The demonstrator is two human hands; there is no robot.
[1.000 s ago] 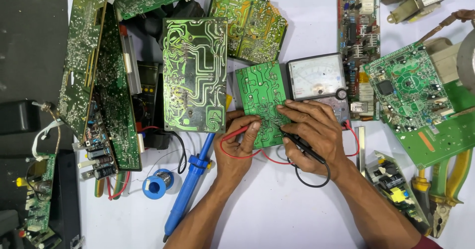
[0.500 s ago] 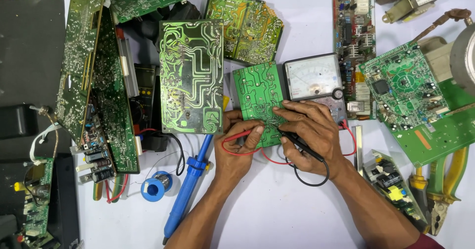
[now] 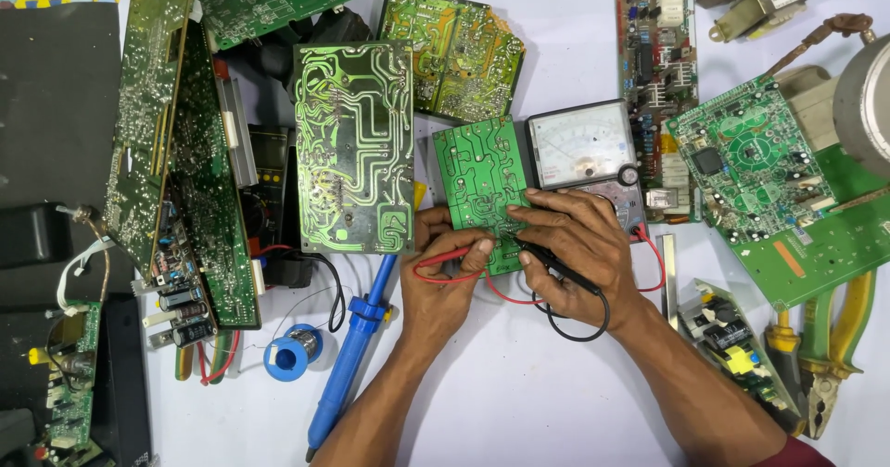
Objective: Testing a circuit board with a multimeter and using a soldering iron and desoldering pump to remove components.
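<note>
Two hands on one small green circuit board [image 3: 480, 178], which lies flat on the worktop [image 3: 519, 393] just left of the one analogue meter [image 3: 584, 147]. Your left hand [image 3: 443, 286] pinches the red probe [image 3: 443, 260], your right hand [image 3: 573, 258] grips the black probe [image 3: 556, 265], both tips on the board's lower edge. Left of that board: one larger board [image 3: 354, 147], one blue soldering iron [image 3: 352, 356], one solder spool [image 3: 290, 354].
</note>
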